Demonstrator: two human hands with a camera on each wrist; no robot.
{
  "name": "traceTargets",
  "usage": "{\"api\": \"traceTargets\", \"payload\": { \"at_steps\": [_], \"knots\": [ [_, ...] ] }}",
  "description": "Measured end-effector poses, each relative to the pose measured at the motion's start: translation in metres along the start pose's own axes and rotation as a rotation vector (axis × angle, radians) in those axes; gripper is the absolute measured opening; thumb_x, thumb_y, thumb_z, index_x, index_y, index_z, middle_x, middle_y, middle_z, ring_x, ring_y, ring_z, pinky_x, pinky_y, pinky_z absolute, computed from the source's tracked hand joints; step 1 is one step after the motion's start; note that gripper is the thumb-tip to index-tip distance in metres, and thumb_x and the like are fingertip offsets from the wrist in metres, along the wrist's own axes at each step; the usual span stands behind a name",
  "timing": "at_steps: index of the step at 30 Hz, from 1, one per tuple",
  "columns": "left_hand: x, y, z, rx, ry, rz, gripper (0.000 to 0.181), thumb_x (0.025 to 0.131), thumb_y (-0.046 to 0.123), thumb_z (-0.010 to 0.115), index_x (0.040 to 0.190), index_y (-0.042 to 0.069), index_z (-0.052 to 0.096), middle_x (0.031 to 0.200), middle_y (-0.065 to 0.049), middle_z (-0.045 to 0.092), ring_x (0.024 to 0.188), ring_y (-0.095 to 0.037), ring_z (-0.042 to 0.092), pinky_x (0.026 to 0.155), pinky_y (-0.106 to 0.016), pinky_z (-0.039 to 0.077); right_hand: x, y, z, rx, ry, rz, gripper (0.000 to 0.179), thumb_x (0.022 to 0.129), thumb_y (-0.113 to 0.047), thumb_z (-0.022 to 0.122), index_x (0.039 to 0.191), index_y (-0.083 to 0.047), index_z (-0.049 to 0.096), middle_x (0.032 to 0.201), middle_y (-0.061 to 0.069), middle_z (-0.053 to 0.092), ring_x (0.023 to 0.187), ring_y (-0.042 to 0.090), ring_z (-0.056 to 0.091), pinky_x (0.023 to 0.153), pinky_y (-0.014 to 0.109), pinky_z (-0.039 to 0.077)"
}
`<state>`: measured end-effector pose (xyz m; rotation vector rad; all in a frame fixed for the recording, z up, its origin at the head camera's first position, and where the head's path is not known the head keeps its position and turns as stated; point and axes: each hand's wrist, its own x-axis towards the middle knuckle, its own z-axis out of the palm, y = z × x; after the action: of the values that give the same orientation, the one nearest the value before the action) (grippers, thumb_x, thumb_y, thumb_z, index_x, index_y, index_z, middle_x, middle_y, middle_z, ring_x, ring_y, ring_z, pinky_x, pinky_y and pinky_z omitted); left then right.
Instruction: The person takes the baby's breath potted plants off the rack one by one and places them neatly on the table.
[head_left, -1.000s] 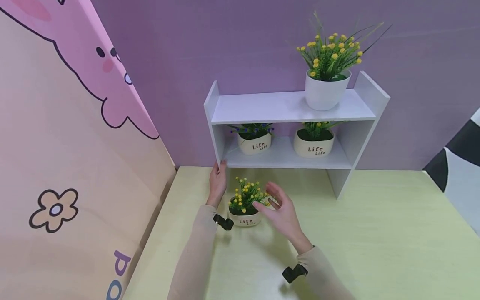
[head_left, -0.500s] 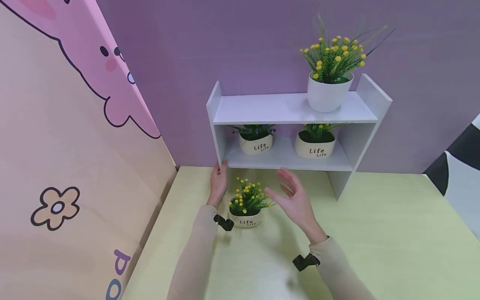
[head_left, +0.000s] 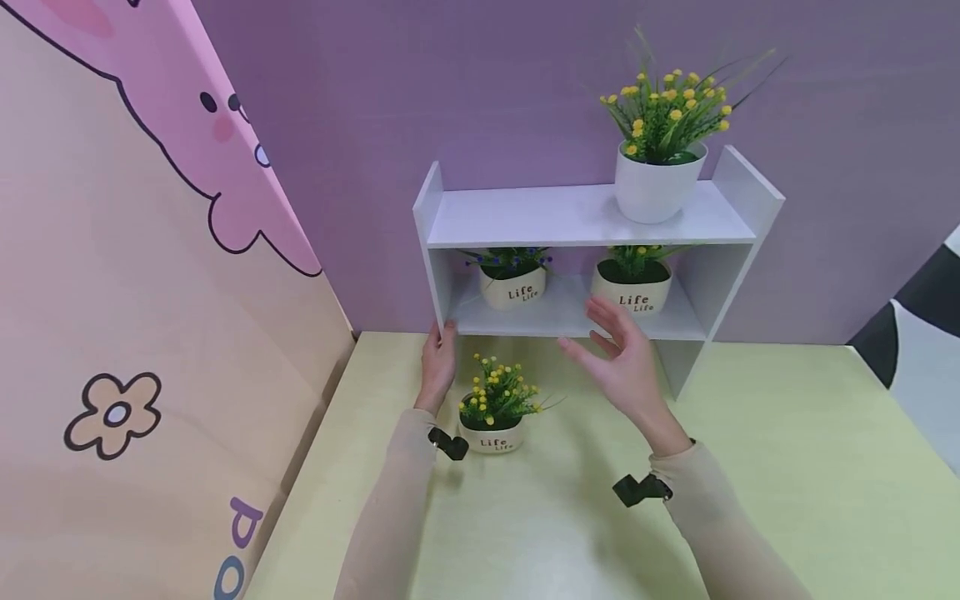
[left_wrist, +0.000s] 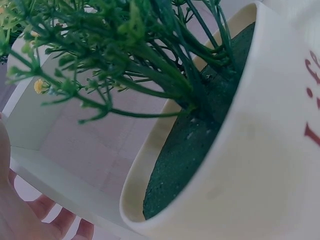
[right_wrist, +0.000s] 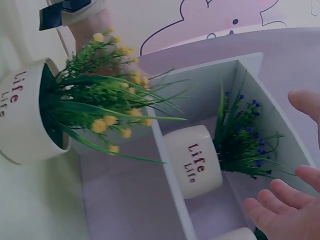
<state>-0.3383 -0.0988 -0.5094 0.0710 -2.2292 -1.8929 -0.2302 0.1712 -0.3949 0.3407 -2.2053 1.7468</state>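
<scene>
A person's two hands worked around a white shelf [head_left: 517,215] that stood on a pale yellow-green table [head_left: 810,442], its back toward a plain purple wall [head_left: 517,92]. The left hand [head_left: 437,368] gripped the lower front of the shelf's left side panel, thumb on one side and fingers on the other. The right hand [head_left: 624,364] held nothing; its fingers and thumb were spread well apart before the lower board, near a cream pot of yellow flowers [head_left: 618,293] at the right of that tier. A cream pot with blue flowers [head_left: 512,290] sat to its left on the same board, while a taller white pot of yellow blooms [head_left: 651,190] stood at the right end of the upper board. Down on the tabletop, just beside the left wrist and in front of the shelf, a small yellow-flowered plant [head_left: 492,421] stood upright in a cream pot lettered "Life." The table's smooth surface caught a soft sheen toward its near edge, with faint shadows beneath the right forearm. Along the table's left side ran a pale wall [head_left: 82,292] decorated with a pink cartoon figure [head_left: 172,108], an outlined flower [head_left: 115,415] and coloured letters [head_left: 238,542]; at the far right, a black-and-white pattern [head_left: 918,346] showed. Both beige sleeves [head_left: 386,517] ended in dark wrist devices [head_left: 450,444].
</scene>
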Motion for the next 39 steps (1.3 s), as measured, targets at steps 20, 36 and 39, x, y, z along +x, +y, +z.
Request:
{"api": "traceTargets", "payload": {
  "at_steps": [20,36,39],
  "knots": [
    [-0.001,0.001,-0.002,-0.006,-0.002,0.012,0.062,0.113,0.05,0.042,0.167,0.019,0.038,0.164,-0.017,0.048,0.15,-0.04,0.047,0.122,-0.061,0.04,0.024,-0.037,-0.035,-0.075,0.084,-0.036,0.077,0.093,-0.014,0.083,0.159,-0.006,0.044,0.162,0.013,0.051,0.15,0.03,0.05,0.116,0.029,0.049],
    [-0.001,-0.001,-0.002,-0.011,-0.012,0.004,0.063,0.112,0.051,0.044,0.166,0.019,0.04,0.164,-0.018,0.048,0.15,-0.041,0.047,0.121,-0.063,0.04,0.041,-0.056,-0.057,-0.109,0.173,-0.04,0.074,0.094,-0.018,0.082,0.158,-0.006,0.047,0.161,0.014,0.053,0.15,0.027,0.05,0.125,0.038,0.041],
    [0.0,0.0,-0.002,-0.013,-0.011,0.012,0.063,0.112,0.05,0.044,0.166,0.018,0.04,0.163,-0.019,0.048,0.15,-0.041,0.047,0.121,-0.062,0.04,0.045,-0.061,-0.062,-0.124,0.196,-0.05,0.072,0.095,-0.019,0.08,0.158,-0.004,0.047,0.161,0.016,0.053,0.151,0.028,0.049,0.127,0.038,0.038]
  ]
}}
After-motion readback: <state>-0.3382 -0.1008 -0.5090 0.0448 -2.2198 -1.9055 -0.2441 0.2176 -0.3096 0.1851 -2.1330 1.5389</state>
